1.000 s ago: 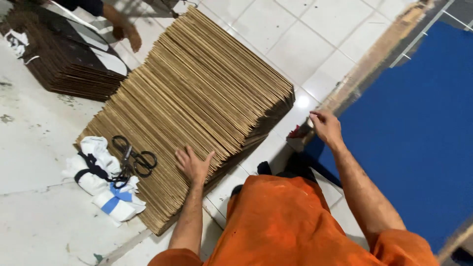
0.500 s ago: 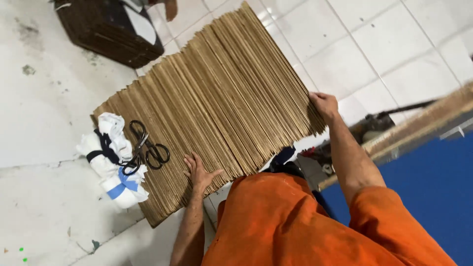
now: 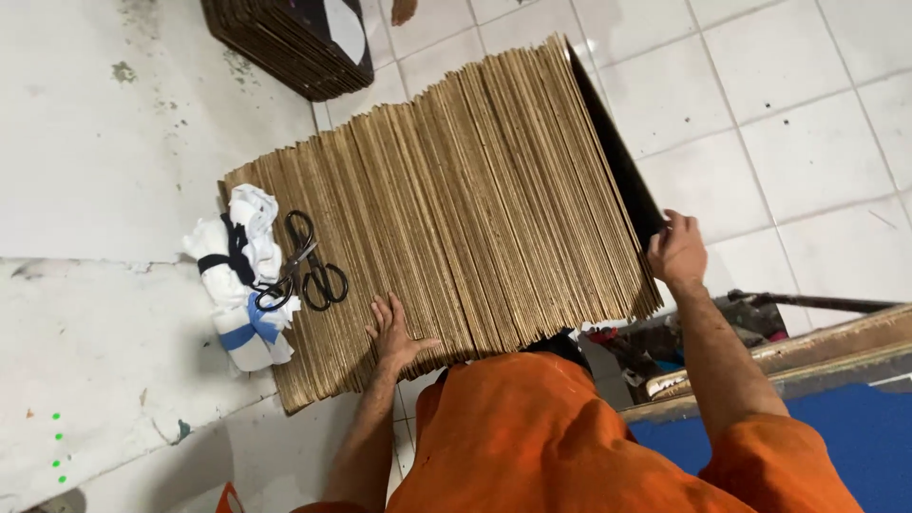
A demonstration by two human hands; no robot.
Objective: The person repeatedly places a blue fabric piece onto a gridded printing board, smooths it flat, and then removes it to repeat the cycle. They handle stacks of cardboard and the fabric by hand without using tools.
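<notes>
Honestly, with my left hand [image 3: 397,332] spread flat on the cardboard stack [image 3: 446,209] on the floor and my right hand [image 3: 676,252] gripping its end sheet, the on-edge sheets could fan out — sliding the scissors [image 3: 309,266] off.

You're standing on a floor [image 3: 760,114] of pale tiles, with stained, flaking paint to your left. A big stack of cardboard sheets [image 3: 456,199] stands on edge on it, a darker stack [image 3: 285,38] beyond, metal parts [image 3: 760,318] at right.

Left hand [image 3: 397,334] flat on cardboard stack [image 3: 456,190]; right hand [image 3: 676,252] gripping.
</notes>
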